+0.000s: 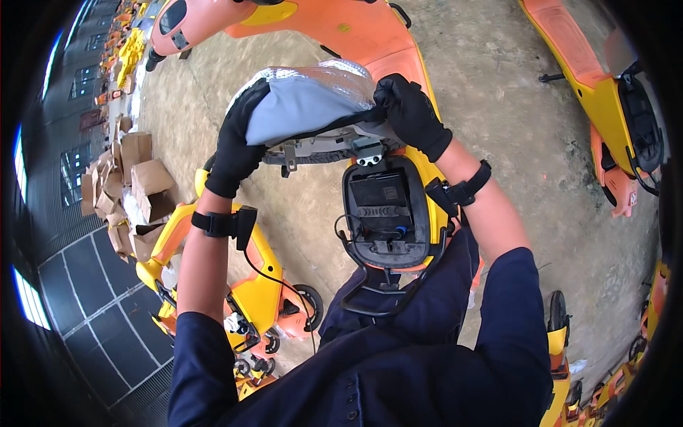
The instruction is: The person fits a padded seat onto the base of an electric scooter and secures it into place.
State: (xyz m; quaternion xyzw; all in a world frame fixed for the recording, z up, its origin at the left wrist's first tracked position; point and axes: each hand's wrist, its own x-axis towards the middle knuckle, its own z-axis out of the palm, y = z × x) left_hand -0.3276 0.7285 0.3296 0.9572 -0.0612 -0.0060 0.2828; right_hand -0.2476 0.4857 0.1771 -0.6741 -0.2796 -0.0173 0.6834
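Scooter seat (306,107), plastic-wrapped, grey, held tilted above the open battery bay (388,213). Left hand (235,153), gloved, fingers closed around its left edge; right hand (413,114) clamps the right edge near the hinge bracket (366,153). Looks stiff, moderately heavy, wrap likely slippery; edges are the best hold.

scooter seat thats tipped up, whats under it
Under the raised seat, held by the left hand and right hand, lies an open black compartment with a dark box and wires. Its deeper floor is hidden.
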